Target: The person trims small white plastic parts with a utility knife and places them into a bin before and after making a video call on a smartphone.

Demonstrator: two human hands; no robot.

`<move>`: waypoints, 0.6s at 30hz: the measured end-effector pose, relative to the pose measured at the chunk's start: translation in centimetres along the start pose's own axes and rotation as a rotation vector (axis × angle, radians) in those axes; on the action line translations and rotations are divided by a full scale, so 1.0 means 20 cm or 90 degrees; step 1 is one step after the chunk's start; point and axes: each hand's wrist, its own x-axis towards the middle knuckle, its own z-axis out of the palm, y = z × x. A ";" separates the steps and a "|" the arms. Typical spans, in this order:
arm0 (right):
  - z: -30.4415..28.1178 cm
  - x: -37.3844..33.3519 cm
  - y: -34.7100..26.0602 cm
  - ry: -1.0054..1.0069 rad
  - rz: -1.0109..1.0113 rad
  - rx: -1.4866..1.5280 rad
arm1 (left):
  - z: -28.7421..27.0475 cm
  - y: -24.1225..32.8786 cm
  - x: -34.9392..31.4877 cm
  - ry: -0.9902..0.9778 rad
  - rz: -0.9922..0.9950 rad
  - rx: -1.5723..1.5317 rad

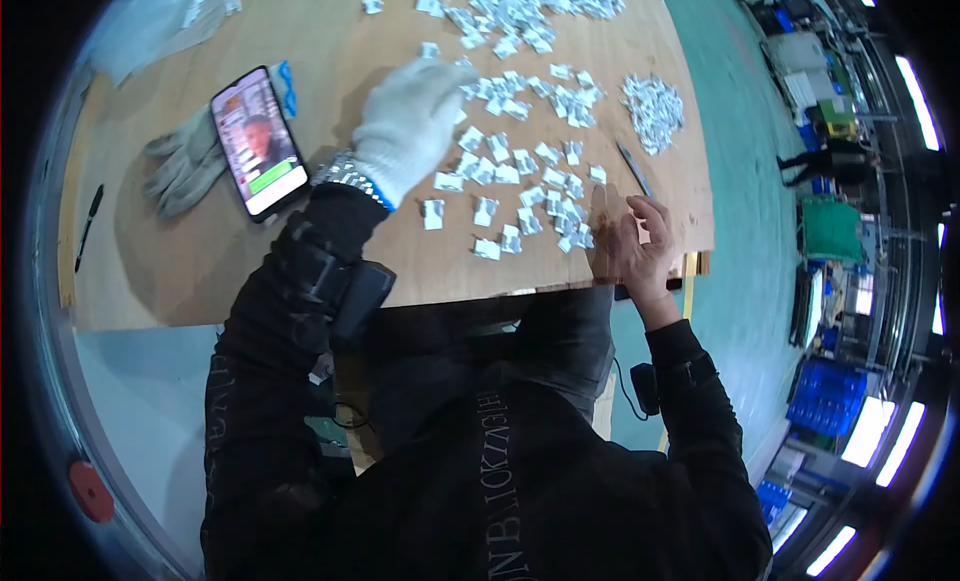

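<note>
My left hand (413, 126), in a white knit glove, is over the wooden table beside the small silvery packets (497, 169). Its fingers are bent together at their edge; whatever is between the fingertips is hidden. My bare right hand (648, 243) is near the table's right front edge, fingers loosely curved and apart, with a blurred ghost beside it. It seems to hold nothing. Several packets lie just left of it, and a slim pen-like tool (634, 169) lies beyond it. A heap of small silvery pieces (653, 114) sits farther back at the right.
A lit phone (258, 143) rests on a spare grey glove (183, 164) to the left. A black pen (90, 226) lies near the table's left edge. More packets (540, 6) are piled at the back, and a clear plastic bag (140, 26) is at the far left.
</note>
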 end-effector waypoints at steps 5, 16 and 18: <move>-0.07 -0.14 -0.08 -0.028 0.107 0.076 | 0.00 0.00 0.00 -0.013 -0.024 -0.043; -0.04 -0.18 -0.14 -0.098 0.035 0.088 | 0.00 0.01 0.02 -0.030 -0.103 -0.046; -0.04 -0.15 -0.17 -0.111 0.013 0.065 | 0.01 0.00 0.02 -0.036 -0.093 -0.019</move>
